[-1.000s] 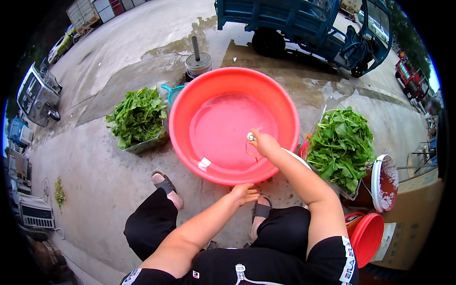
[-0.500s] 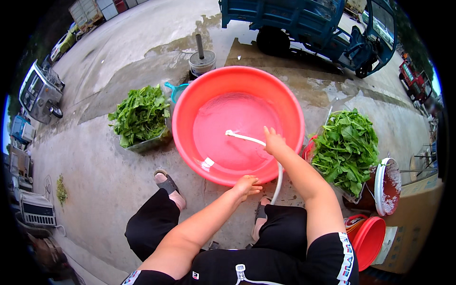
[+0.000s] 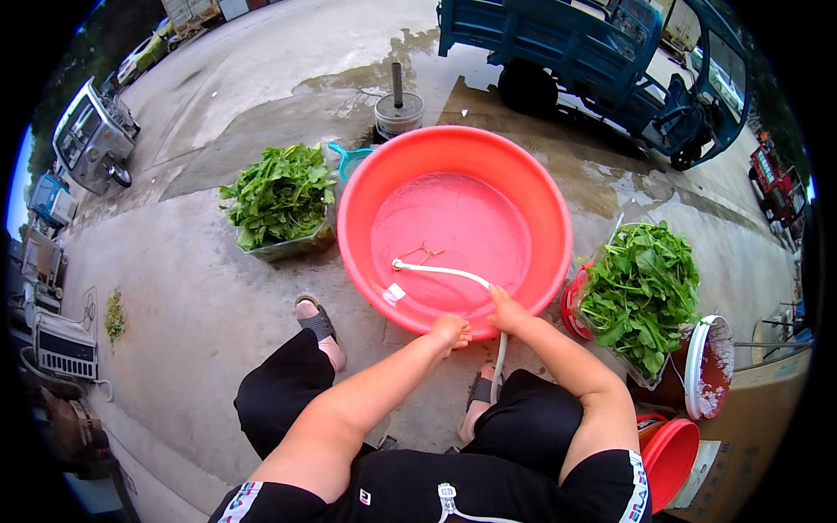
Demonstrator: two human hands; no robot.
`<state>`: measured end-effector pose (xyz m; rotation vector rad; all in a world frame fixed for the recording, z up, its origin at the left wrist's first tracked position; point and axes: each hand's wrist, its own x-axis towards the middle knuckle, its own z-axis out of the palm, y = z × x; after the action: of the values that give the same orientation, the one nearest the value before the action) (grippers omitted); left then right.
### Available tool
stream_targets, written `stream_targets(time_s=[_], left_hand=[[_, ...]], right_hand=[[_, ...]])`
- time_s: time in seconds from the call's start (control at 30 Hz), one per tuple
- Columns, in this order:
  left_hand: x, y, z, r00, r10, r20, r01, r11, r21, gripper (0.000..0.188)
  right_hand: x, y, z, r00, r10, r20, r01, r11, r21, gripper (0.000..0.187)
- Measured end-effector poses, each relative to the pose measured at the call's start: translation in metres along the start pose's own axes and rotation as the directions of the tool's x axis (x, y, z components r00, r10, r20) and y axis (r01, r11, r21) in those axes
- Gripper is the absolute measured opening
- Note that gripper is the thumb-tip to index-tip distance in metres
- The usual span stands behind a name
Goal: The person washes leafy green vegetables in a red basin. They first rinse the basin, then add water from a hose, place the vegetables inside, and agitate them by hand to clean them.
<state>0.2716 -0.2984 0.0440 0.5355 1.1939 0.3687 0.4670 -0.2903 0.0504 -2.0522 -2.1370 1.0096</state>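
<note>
The hose (image 3: 449, 270) is lying partly in the tub (image 3: 462, 144), running leftward and slightly away from the nearer right hand (image 3: 510, 314), whose grip is meeting it, clenched or not one cannot tell, while the left hand's (image 3: 449, 332) is looking equally unclear.

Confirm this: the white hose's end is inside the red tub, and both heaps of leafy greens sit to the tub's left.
Not quite: one heap of leafy greens sits to the left of the red tub, but the other heap sits to its right, as the head view shows. The white hose's end is inside the tub.
</note>
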Motion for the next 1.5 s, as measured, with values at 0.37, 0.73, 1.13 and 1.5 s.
stream_targets(time_s=[0.37,0.73,1.13,1.5], left_hand=[[-0.069,0.162,-0.064,0.950,0.256,0.181,-0.276,0.408,0.870,0.023],[-0.119,0.175,-0.142,0.980,0.187,-0.061,-0.134,0.860,0.493,0.031],[-0.167,0.159,-0.078,0.941,0.329,0.075,-0.305,0.734,0.607,0.040],[-0.170,0.149,-0.057,0.940,0.319,0.126,-0.312,0.645,0.698,0.043]], right_hand=[[-0.038,-0.001,-0.012,0.967,0.052,-0.248,0.010,0.970,0.244,0.066],[-0.176,0.052,0.063,0.909,0.332,-0.253,0.119,0.375,0.919,0.036],[-0.326,0.055,0.104,0.737,0.676,-0.021,-0.014,0.047,0.999,0.042],[-0.359,0.056,0.101,0.704,0.710,0.011,0.205,-0.218,0.954,0.049]])
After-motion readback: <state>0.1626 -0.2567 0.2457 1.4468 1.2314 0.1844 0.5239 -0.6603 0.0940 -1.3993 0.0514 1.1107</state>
